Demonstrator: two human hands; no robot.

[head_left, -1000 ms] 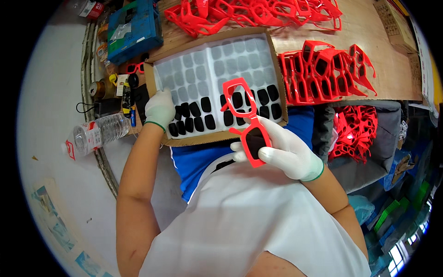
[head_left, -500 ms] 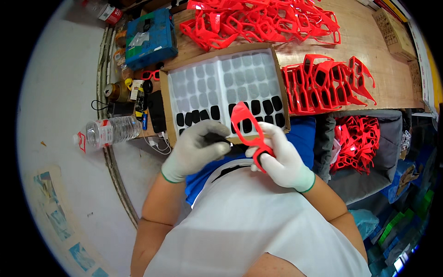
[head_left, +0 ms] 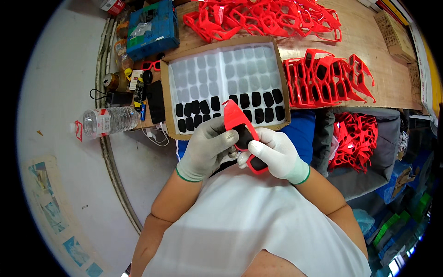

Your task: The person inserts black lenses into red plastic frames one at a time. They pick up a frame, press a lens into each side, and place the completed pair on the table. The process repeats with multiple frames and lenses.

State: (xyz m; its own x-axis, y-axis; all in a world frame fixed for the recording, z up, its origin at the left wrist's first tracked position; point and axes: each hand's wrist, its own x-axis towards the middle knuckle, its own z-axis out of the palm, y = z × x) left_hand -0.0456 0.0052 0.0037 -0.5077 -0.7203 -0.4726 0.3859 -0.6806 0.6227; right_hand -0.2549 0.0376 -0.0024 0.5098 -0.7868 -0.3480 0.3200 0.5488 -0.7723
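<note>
A pair of red sunglasses [head_left: 234, 119] is held between my gloved hands, tilted, with dark lenses in both openings. My left hand [head_left: 206, 150] is closed on the side of the frame, its thumb pressed at the edge of the upper black lens [head_left: 243, 136]. My right hand [head_left: 280, 154] grips the frame near the bridge, thumb on top and fingers curled beneath. Just beyond my hands lies an open cardboard box [head_left: 285, 97] with black lenses [head_left: 256, 99] in rows on white sheet. Paler rows show through the sheet farther back.
Red sunglasses [head_left: 318, 81] stand stacked to the box's right; a heap of red frames [head_left: 263, 21] lies behind. More fill a grey bin [head_left: 387, 138] at right. At left are a blue case [head_left: 152, 30], a phone [head_left: 156, 104] and a plastic bottle [head_left: 110, 122].
My left hand has moved right, onto the sunglasses, and a dark lens now shows in the upper opening, which was see-through before. The right hand has turned the frame slightly.
</note>
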